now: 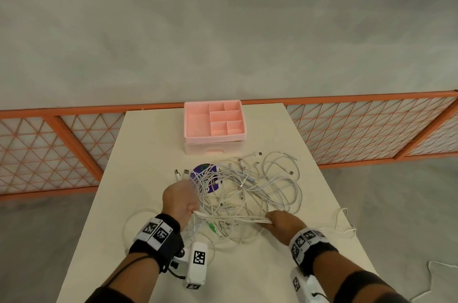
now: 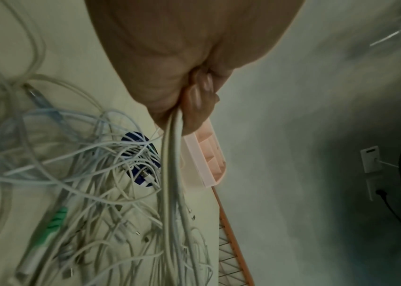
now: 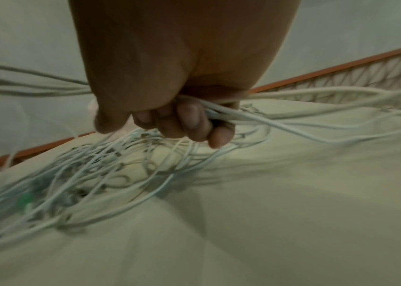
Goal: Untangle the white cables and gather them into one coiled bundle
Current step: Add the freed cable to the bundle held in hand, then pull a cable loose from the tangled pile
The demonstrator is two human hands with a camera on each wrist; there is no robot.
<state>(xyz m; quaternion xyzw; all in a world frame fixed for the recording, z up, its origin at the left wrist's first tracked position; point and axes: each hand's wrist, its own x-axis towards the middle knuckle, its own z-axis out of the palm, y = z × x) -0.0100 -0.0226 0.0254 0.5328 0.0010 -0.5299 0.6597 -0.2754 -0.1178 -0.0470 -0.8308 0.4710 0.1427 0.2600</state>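
Note:
A loose tangle of white cables (image 1: 247, 186) with USB plugs lies across the middle of the cream table (image 1: 153, 144). A taut bunch of strands (image 1: 230, 219) runs between my two hands. My left hand (image 1: 179, 199) grips one end of that bunch in a fist; the left wrist view shows the cables (image 2: 172, 154) leaving my curled fingers (image 2: 199, 100). My right hand (image 1: 282, 222) grips the other end, and the fingers (image 3: 189, 123) are curled round several cables (image 3: 243, 116). One green-tipped plug (image 1: 212, 226) lies under the bunch.
A pink compartment organiser (image 1: 214, 120) stands at the table's far edge. A round purple sticker or disc (image 1: 205, 177) lies under the tangle. One thin cable (image 1: 344, 228) trails off the right table edge. An orange lattice fence (image 1: 74, 149) runs behind the table.

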